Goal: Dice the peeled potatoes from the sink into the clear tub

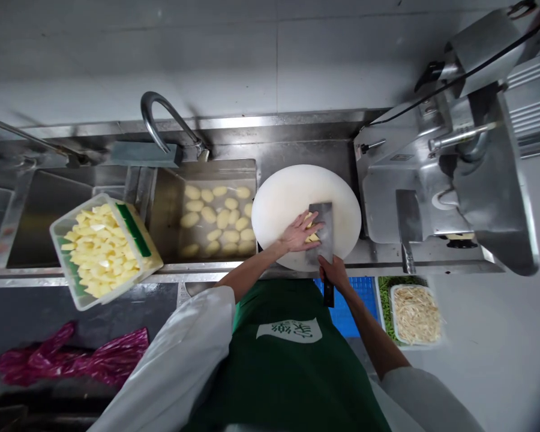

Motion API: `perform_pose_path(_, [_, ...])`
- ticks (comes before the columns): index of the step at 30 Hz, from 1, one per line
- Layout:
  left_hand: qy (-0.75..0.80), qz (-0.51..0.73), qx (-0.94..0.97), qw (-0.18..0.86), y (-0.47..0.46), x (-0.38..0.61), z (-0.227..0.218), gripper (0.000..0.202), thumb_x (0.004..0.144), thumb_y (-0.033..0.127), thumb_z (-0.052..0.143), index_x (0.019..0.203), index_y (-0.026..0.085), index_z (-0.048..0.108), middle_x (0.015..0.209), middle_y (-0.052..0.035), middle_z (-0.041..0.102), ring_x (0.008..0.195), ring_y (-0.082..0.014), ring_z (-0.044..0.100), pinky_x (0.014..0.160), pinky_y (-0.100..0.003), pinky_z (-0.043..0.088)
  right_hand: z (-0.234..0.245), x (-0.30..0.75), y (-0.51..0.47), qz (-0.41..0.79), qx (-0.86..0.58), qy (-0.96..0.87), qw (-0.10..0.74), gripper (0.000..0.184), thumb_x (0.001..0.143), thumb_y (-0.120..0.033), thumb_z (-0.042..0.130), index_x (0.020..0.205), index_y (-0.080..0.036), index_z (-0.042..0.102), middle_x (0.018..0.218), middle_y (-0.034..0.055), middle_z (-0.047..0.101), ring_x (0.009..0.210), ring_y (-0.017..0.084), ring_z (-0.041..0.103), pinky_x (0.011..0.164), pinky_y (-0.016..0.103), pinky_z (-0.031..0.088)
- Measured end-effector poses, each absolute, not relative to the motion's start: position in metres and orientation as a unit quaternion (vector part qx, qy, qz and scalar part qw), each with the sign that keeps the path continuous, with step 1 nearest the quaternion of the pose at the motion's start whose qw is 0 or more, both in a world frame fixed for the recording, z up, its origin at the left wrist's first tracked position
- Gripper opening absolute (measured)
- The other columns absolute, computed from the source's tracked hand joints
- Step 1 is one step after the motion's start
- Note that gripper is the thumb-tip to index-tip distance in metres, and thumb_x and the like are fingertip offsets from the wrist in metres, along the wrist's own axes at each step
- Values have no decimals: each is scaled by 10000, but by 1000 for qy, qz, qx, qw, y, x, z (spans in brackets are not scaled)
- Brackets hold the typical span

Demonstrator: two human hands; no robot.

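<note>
One left hand [297, 234] and one right hand [336, 273] are seen amid two cleavers [326, 247], one board [288, 195] and one slicer [479, 156]. Three basins [167, 210] and one curved tap [149, 117] line the counter. Potatoes [209, 214] number roughly twenty; pieces [314, 237], partly hidden or heaped, defy counting. One tub [132, 229], one crate [351, 306], one apron [306, 384] and one heap of shreds [416, 315] also appear.

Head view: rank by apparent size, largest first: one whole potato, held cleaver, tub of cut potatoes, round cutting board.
1. Round cutting board, tub of cut potatoes: too alike to rank
2. Held cleaver
3. One whole potato
</note>
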State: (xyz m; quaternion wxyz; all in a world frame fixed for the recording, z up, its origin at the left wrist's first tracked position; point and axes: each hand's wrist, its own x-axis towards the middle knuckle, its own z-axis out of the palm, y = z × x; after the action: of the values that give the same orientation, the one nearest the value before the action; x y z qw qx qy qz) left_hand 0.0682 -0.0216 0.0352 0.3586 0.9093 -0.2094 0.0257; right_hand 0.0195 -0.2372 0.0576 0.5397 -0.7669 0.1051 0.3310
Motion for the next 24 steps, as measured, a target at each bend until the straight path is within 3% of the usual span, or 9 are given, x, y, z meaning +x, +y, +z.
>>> perform_pose_path(7, [-81, 107, 896, 422, -23, 55, 28, 559, 890, 471, 625, 1357, 177, 531, 1592, -129, 282, 1513, -316, 186, 1234, -538, 286, 62, 14, -184, 325, -755, 103, 560, 370, 759, -552, 630, 766, -246, 423, 450, -84, 501, 346, 128, 474, 350, 251, 404])
perform_pose_path(13, [42, 152, 875, 458, 24, 34, 42, 509, 892, 445, 625, 1324, 195, 526, 1580, -138, 296, 1485, -321, 265, 1222, -591, 282, 77, 2, -120, 335, -778, 36, 531, 389, 772, -591, 601, 742, -258, 403, 452, -70, 491, 352, 128, 477, 352, 254, 406])
perform_pose_path(18, [182, 259, 860, 401, 132, -29, 77, 461, 923, 409, 590, 1324, 193, 521, 1589, -130, 276, 1498, -318, 231, 1196, -555, 334, 108, -12, -15, 416, -762, -108, 485, 295, 814, -524, 550, 801, -250, 440, 453, -81, 490, 339, 123, 473, 338, 233, 387])
perform_pose_path(24, [377, 375, 800, 278, 275, -160, 115, 431, 950, 412, 545, 1316, 184, 535, 1561, -139, 327, 1460, -314, 318, 1177, -526, 352, 139, -78, 154, 501, -697, -321, 401, 150, 841, -368, 516, 803, -232, 464, 469, -85, 495, 348, 100, 477, 367, 190, 351])
